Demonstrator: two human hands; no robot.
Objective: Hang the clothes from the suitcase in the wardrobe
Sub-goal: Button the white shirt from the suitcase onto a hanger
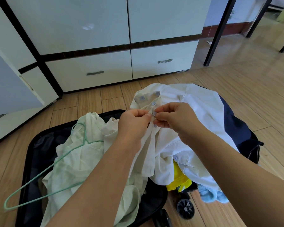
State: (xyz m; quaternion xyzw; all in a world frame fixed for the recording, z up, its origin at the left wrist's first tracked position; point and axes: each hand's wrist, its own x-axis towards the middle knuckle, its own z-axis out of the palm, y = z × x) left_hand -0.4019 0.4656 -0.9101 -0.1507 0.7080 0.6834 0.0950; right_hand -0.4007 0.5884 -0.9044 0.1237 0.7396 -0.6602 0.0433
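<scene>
White wardrobe (pixel 82 27) fronts fill the space ahead of me, two tall doors above and two drawers below, all closed, with another door (pixel 10 89) standing ajar at my left. On the wooden floor (pixel 236 89) lies one black suitcase (pixel 31 153), opened flat, and most of the clothes are heaped on it. I count one pale green shirt (pixel 75 158) spread over the left half with one green wire hanger (pixel 44 171) lying on top of it, not yet slipped inside. To the right sits one white shirt (pixel 195 112), draped over something dark blue (pixel 246 136), and beneath it I can see one yellow piece (pixel 180 177) and one light blue piece (pixel 210 194); whether more lies under the pile I cannot tell. Nothing hangs in the wardrobe as far as I can see, so I judge the task is barely begun: every garment remains to be put on a hanger and carried over. My left hand (pixel 134 122) pinches the button strip of the white shirt, fingers curled on the cloth, and my right hand (pixel 174 118) pinches the opposite edge, fingertips meeting at one small button (pixel 154 113). Whether I am fastening or undoing it I cannot tell. I count about five pale blue buttons showing on this shirt.
</scene>
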